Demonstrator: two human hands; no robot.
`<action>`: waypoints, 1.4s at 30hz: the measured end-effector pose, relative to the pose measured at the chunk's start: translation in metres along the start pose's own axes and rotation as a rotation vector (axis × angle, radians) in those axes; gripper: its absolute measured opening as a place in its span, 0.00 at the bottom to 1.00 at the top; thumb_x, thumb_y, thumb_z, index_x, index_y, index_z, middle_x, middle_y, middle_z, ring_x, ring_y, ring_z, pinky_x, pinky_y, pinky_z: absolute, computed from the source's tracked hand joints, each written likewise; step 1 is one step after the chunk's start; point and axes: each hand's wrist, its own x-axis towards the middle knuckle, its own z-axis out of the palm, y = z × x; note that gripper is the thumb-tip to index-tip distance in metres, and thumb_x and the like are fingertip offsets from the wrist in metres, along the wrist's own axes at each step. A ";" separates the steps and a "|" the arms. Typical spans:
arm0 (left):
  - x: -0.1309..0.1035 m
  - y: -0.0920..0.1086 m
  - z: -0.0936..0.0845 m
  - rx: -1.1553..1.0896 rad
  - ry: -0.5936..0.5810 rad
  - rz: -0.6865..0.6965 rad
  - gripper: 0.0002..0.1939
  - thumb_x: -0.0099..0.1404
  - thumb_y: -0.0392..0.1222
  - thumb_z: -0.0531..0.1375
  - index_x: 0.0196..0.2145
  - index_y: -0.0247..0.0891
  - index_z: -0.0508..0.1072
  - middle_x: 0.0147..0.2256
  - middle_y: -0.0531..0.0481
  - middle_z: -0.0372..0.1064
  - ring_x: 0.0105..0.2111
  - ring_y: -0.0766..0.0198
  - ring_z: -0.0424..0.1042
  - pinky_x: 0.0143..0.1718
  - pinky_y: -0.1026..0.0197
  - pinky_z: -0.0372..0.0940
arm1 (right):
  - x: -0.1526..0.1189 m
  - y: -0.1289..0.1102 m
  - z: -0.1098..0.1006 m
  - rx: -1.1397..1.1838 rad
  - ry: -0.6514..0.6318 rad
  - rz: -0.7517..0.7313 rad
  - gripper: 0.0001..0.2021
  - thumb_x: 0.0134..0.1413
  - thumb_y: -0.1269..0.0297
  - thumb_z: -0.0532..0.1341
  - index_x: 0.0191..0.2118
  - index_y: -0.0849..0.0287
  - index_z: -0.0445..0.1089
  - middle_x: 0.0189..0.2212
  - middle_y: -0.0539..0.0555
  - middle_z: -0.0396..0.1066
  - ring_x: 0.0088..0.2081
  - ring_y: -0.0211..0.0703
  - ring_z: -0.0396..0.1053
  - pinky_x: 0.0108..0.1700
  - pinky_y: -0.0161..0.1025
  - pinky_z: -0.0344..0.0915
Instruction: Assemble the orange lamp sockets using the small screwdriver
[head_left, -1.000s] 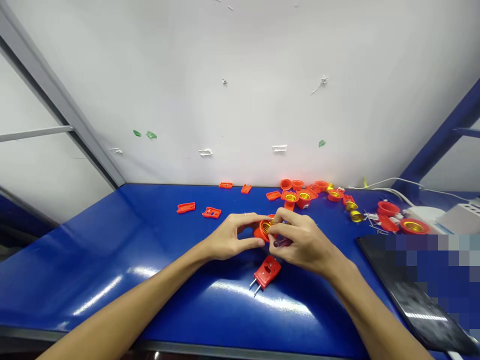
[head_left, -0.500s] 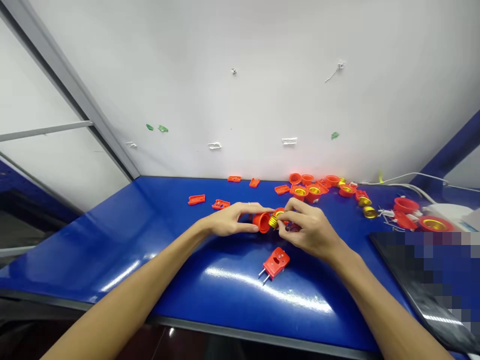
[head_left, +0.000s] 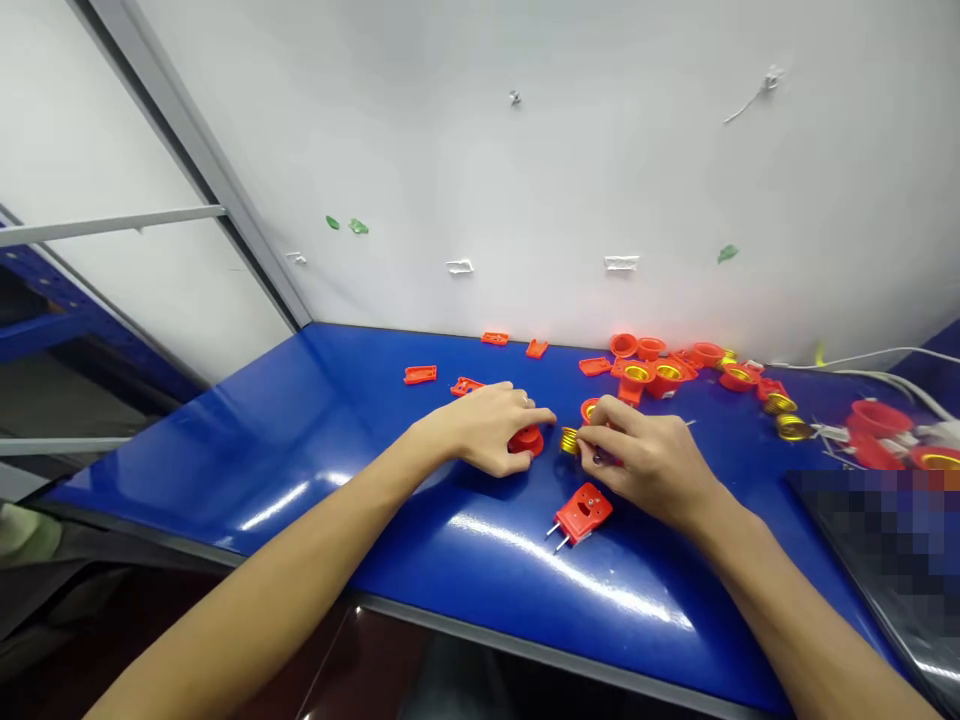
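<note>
Orange plug piece (head_left: 581, 513) with two metal pins sits nearest on the blue surface (head_left: 315, 440), just in front of the right hand (head_left: 652, 462) and not touching it as far as I can tell.

A bit further back, the left hand (head_left: 487, 430) lies low with its fingers curled down over an orange socket shell (head_left: 526, 441), pinning it against the surface. The right hand's fingers are closed narrow around a brass threaded insert (head_left: 570, 440), and there's something dark tucked under them that I can't make out. Insert and shell are just beside each other, with a small gap between.

If you're fitting brass into a shell like that, my guess is the trick is to turn the shell's open mouth toward the insert first, line the two up straight, and let the left hand do nothing but hold steady. Go in crooked and it'll probably jam or skid off that shiny top.

Further away on the left are a few flat orange cover plates (head_left: 420, 375), well apart from the hands. Far right by the wall (head_left: 525, 180) is a pile of orange shells with brass inserts (head_left: 660, 370), then loose brass rings (head_left: 787, 420) and a white cable (head_left: 870, 360).
</note>
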 end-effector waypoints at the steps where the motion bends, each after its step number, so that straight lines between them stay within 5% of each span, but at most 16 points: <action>1: 0.000 0.000 0.000 0.012 0.017 0.009 0.22 0.60 0.44 0.62 0.52 0.37 0.73 0.37 0.43 0.71 0.38 0.51 0.70 0.48 0.50 0.61 | 0.000 -0.001 0.000 -0.012 -0.017 -0.017 0.08 0.58 0.72 0.60 0.30 0.59 0.74 0.31 0.49 0.71 0.22 0.32 0.59 0.24 0.36 0.48; 6: 0.003 0.005 0.003 -0.025 0.113 0.103 0.17 0.64 0.47 0.62 0.49 0.40 0.75 0.47 0.43 0.70 0.46 0.52 0.67 0.53 0.51 0.57 | 0.002 -0.005 -0.002 -0.026 -0.110 -0.099 0.11 0.60 0.73 0.58 0.28 0.59 0.73 0.28 0.49 0.71 0.24 0.34 0.61 0.26 0.37 0.50; 10: 0.009 0.010 0.016 -0.113 0.151 0.157 0.15 0.67 0.51 0.63 0.45 0.39 0.76 0.45 0.46 0.73 0.44 0.56 0.68 0.51 0.52 0.56 | 0.004 -0.008 -0.007 0.000 -0.160 -0.143 0.12 0.61 0.74 0.57 0.29 0.59 0.74 0.29 0.50 0.72 0.26 0.34 0.64 0.26 0.37 0.53; 14: 0.014 0.010 0.023 -0.197 0.152 0.172 0.08 0.67 0.44 0.64 0.41 0.38 0.75 0.38 0.50 0.75 0.41 0.59 0.69 0.46 0.55 0.57 | 0.005 -0.010 -0.012 0.017 -0.176 -0.142 0.11 0.60 0.73 0.58 0.30 0.57 0.75 0.31 0.49 0.73 0.26 0.33 0.64 0.25 0.36 0.54; 24: 0.011 0.015 0.020 -0.196 0.167 0.244 0.08 0.69 0.39 0.61 0.44 0.36 0.72 0.37 0.44 0.72 0.41 0.56 0.66 0.46 0.53 0.58 | 0.003 0.008 -0.022 -0.063 0.054 0.025 0.04 0.57 0.69 0.63 0.35 0.59 0.76 0.30 0.49 0.72 0.25 0.33 0.67 0.25 0.35 0.53; 42: 0.015 0.028 0.026 -0.150 0.181 -0.003 0.06 0.65 0.36 0.62 0.39 0.35 0.70 0.38 0.45 0.68 0.41 0.55 0.65 0.45 0.53 0.59 | 0.004 0.010 -0.023 -0.063 0.042 0.071 0.06 0.58 0.69 0.62 0.33 0.59 0.76 0.29 0.49 0.72 0.25 0.33 0.67 0.26 0.34 0.55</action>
